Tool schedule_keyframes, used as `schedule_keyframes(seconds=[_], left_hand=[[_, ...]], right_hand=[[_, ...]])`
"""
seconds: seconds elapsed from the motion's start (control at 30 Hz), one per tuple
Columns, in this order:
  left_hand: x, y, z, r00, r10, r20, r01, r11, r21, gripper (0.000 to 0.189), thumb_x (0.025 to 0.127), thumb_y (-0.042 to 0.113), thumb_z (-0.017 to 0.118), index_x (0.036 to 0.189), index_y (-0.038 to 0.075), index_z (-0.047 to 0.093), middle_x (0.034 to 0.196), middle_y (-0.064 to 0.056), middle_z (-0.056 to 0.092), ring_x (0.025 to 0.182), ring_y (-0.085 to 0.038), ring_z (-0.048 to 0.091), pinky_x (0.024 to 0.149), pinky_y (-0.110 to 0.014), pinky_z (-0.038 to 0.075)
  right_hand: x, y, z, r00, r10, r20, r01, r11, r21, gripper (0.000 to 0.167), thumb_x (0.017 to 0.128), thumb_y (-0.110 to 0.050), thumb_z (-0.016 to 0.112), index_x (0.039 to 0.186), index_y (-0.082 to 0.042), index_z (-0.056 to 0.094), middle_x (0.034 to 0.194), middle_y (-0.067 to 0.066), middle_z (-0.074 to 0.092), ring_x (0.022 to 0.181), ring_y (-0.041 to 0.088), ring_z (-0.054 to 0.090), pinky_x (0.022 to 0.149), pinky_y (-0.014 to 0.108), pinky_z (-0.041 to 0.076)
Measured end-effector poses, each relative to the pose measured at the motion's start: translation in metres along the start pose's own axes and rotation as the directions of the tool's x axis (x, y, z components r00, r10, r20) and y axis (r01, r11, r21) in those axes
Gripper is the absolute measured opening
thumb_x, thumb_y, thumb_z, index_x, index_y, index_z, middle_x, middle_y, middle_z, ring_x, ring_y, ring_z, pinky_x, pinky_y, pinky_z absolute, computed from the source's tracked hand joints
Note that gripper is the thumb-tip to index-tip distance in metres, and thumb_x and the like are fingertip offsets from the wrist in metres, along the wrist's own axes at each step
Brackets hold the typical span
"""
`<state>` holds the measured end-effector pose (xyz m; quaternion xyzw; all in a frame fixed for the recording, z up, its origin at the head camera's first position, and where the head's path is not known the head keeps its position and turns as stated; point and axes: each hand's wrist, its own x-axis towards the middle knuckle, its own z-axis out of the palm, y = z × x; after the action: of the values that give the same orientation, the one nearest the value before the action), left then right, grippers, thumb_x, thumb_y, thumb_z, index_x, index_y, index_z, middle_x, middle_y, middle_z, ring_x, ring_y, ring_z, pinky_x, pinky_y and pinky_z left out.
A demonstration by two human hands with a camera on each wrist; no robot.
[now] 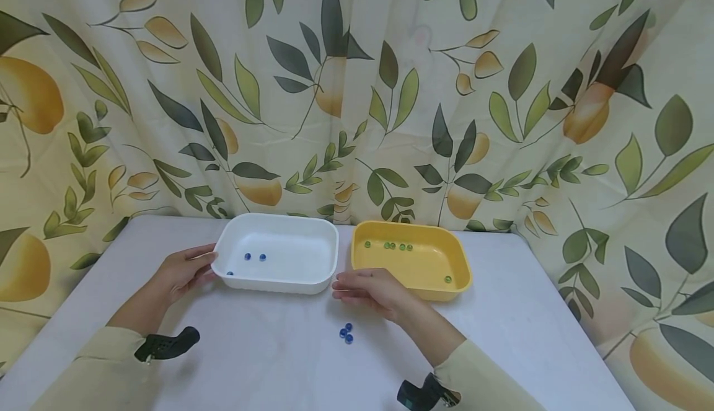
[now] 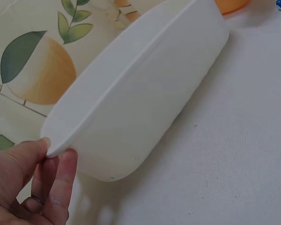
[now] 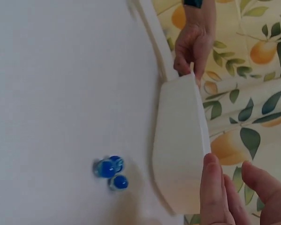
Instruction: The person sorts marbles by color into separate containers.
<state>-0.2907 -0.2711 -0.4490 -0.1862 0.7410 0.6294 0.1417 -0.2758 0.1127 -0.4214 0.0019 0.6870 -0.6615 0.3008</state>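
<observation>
My left hand [image 1: 186,269] pinches the left end of the white tray [image 1: 284,288] between thumb and fingers; the left wrist view shows the thumb [image 2: 30,152] on its rim. Inside that tray lie three blue marbles [image 1: 263,257]. At the tray's front right corner is my right hand [image 1: 370,290], its fingers fairly straight and the thumb apart in the right wrist view. Whether those fingers touch the tray I cannot tell. Three more blue marbles [image 1: 348,339] sit close together on the table, nearer than the right hand.
A yellow tray [image 1: 413,278] with several green marbles [image 1: 448,279] stands to the right of the white one, partly behind my right hand. A white cloth [image 1: 251,361] covers the table. Behind it hangs a curtain [image 1: 357,150] printed with leaves and fruit.
</observation>
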Motion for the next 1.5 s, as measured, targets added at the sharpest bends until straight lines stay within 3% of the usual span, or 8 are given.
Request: schedule_keyframes(seconds=[0.27, 0.53, 0.7, 0.97, 1.5], left_hand=[[0.000, -0.002, -0.001, 1.000, 0.001, -0.004, -0.001, 1.000, -0.015, 0.062, 0.099, 0.024, 0.060, 0.151, 0.002, 0.034, 0.113, -0.004, 0.062, 0.077, -0.002, 0.063, 0.077, -0.022, 0.059], [0.001, -0.003, 0.001, 1.000, -0.007, -0.011, 0.007, 1.000, 0.004, 0.062, 0.100, 0.026, 0.058, 0.152, 0.004, 0.034, 0.142, -0.023, 0.046, 0.078, -0.001, 0.063, 0.080, -0.022, 0.059], [-0.001, -0.002, 0.002, 1.000, -0.002, -0.005, 0.002, 1.000, 0.002, 0.061, 0.101, 0.025, 0.058, 0.152, 0.003, 0.033, 0.148, -0.025, 0.040, 0.078, 0.000, 0.062, 0.079, -0.022, 0.059], [-0.001, -0.002, 0.002, 1.000, 0.000, 0.002, 0.000, 1.000, 0.000, 0.061, 0.101, 0.025, 0.057, 0.152, 0.003, 0.032, 0.150, -0.025, 0.037, 0.079, 0.000, 0.062, 0.080, -0.021, 0.059], [-0.001, 0.000, 0.002, 1.000, 0.002, 0.005, -0.002, 1.000, 0.020, 0.061, 0.102, 0.026, 0.056, 0.153, 0.003, 0.031, 0.152, -0.026, 0.035, 0.080, 0.000, 0.062, 0.079, -0.020, 0.058]], right_hand=[[-0.015, 0.021, -0.013, 0.999, -0.048, -0.002, 0.048, 0.991, -0.125, 0.045, 0.098, -0.023, 0.062, 0.130, 0.008, 0.058, 0.121, 0.021, 0.067, 0.101, 0.021, 0.071, 0.093, 0.029, 0.056], [-0.019, 0.038, -0.018, 0.994, -0.086, -0.068, 0.071, 0.978, -0.198, 0.039, 0.096, -0.019, 0.064, 0.123, 0.009, 0.063, 0.110, 0.019, 0.071, 0.091, 0.019, 0.072, 0.087, 0.032, 0.059], [-0.018, 0.046, -0.020, 0.990, -0.098, -0.097, 0.080, 0.981, -0.175, 0.036, 0.094, -0.014, 0.065, 0.120, 0.010, 0.064, 0.104, 0.019, 0.073, 0.085, 0.016, 0.071, 0.081, 0.032, 0.061], [-0.009, 0.063, -0.023, 0.990, -0.110, -0.084, 0.088, 0.967, -0.238, 0.031, 0.091, -0.015, 0.069, 0.114, 0.006, 0.069, 0.089, 0.005, 0.073, 0.075, 0.009, 0.066, 0.074, 0.029, 0.062], [-0.009, 0.071, -0.020, 0.982, -0.185, -0.024, 0.160, 0.902, -0.401, 0.029, 0.088, -0.015, 0.073, 0.114, -0.002, 0.072, 0.103, 0.010, 0.074, 0.082, 0.007, 0.064, 0.070, 0.021, 0.055]])
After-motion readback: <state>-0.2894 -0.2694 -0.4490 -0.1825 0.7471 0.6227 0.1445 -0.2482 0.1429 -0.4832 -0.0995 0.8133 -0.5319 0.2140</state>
